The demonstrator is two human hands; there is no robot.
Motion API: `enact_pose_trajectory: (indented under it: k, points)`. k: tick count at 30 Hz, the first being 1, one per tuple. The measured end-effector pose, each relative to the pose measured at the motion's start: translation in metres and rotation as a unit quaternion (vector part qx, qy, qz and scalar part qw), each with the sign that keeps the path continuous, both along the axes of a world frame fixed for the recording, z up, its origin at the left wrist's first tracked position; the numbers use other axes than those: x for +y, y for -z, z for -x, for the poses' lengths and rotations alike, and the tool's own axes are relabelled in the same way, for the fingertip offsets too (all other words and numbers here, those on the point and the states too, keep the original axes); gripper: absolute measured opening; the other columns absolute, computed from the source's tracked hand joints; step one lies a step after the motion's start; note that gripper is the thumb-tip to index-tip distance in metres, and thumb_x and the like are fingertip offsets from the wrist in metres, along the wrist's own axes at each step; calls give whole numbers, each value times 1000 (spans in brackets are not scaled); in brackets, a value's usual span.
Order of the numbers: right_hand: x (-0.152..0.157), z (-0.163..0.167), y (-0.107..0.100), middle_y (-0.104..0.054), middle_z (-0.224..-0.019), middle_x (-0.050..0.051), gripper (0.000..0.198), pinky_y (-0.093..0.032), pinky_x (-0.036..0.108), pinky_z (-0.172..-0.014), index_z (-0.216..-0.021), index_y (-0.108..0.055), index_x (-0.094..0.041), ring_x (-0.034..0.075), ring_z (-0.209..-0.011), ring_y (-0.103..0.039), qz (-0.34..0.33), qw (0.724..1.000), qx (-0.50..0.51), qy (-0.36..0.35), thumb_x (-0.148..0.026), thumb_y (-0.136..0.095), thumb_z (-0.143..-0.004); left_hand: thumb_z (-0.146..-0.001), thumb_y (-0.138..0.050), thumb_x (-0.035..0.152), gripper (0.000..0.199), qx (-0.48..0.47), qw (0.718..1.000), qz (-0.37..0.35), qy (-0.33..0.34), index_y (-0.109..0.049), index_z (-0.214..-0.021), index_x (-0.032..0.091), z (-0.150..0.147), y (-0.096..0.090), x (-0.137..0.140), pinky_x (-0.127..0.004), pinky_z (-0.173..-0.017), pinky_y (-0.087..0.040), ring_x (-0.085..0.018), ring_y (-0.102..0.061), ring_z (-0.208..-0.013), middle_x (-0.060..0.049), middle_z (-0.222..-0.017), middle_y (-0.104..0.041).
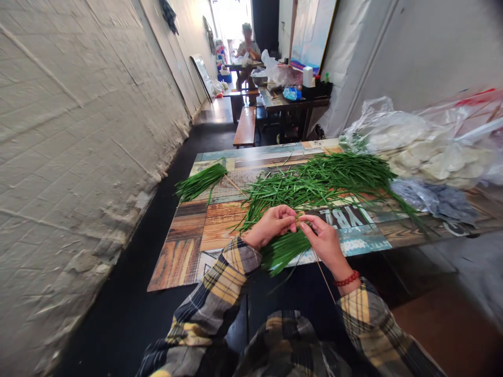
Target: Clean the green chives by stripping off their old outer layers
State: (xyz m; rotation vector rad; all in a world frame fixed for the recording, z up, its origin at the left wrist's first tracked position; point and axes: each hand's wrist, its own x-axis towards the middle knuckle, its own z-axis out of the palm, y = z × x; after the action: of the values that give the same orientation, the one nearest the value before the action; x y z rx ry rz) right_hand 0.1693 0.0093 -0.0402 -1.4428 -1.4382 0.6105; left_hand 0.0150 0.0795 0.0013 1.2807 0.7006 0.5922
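My left hand (276, 224) is closed, its fingertips pinching the end of a small bunch of green chives (286, 249). The bunch fans toward me over the table's near edge. My right hand (323, 242) is closed too, thumb and fingertips meeting the left ones at the bunch. A thin bamboo skewer (324, 277) slants down from beneath my right hand toward my forearm; its upper end is hidden by the fingers. Just beyond both hands spreads a loose pile of chives (293, 188). To the left lies a tidy bundle of chives (201, 182), with another thin skewer (234, 185) extending from it.
Everything rests on a wood-patterned table (183, 256). Clear plastic bags (428, 149) of pale flat rounds and a grey cloth (451, 201) lie on the right. Ahead are a bench (245, 125), a cluttered second table (286, 102) and a seated person (248, 50). A white wall (78, 131) runs along the left.
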Motion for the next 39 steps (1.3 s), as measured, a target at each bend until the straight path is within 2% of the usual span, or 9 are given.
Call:
enact_pose_trajectory:
  k: [7, 14, 20, 25, 28, 32, 39]
  points:
    - [-2, 1, -4, -70, -80, 4, 27, -48, 30, -65, -99, -66, -21, 18, -67, -61, 12, 1000, -15, 4, -39, -52, -85, -77, -60, 33, 22, 14, 999, -32, -22, -50, -79, 14, 0, 0, 0, -15, -40, -26, -3, -39, -40, 2, -57, -58]
    - [-2, 1, -3, -69, -81, 4, 27, -47, 29, -63, -98, -66, -20, 17, -66, -60, 7, 1000, -4, 2, -39, -52, -85, -74, -60, 30, 19, 29, 997, -57, -41, -51, -74, 14, -2, 4, 0, -16, -41, -26, -2, -39, -40, 6, -55, -51]
    - [-2, 2, -5, -70, -84, 4, 28, -47, 28, -61, -99, -66, -20, 17, -67, -61, 8, 1000, -6, 1, -40, -52, -85, -75, -61, 33, 21, -4, 998, -19, -52, -52, -81, 14, -1, 0, 0, -16, -43, -27, -3, -40, -41, 4, -58, -57]
    - [-3, 2, -6, -70, -84, 4, 27, -47, 29, -64, -98, -67, -20, 17, -67, -61, 1, 1000, -10, -2, -39, -52, -86, -74, -62, 28, 20, -20, 999, 3, -32, -50, -80, 14, -3, -3, -2, -16, -44, -26, -3, -40, -43, 4, -55, -55]
    - [-3, 2, -5, -70, -80, 4, 27, -46, 28, -60, -98, -67, -20, 16, -63, -59, 6, 1000, -20, -1, -39, -53, -86, -75, -60, 26, 17, -9, 1000, -12, -23, -49, -79, 14, -3, -2, -3, -16, -44, -25, -3, -40, -44, 4, -55, -54]
    - [-2, 1, -2, -70, -82, 4, 27, -47, 28, -62, -98, -67, -20, 17, -66, -60, 6, 1000, -19, 2, -38, -53, -85, -76, -58, 29, 18, 7, 999, -34, -22, -49, -78, 14, -3, -1, -3, -16, -44, -25, -3, -39, -45, 4, -57, -53]
    - [-1, 1, -1, -71, -87, 5, 26, -50, 29, -67, -101, -66, -20, 18, -73, -64, 5, 1000, -2, -3, -37, -53, -86, -68, -66, 25, 20, 30, 996, -71, -36, -53, -77, 13, -2, 1, -1, -17, -46, -27, -3, -39, -47, 6, -58, -49]
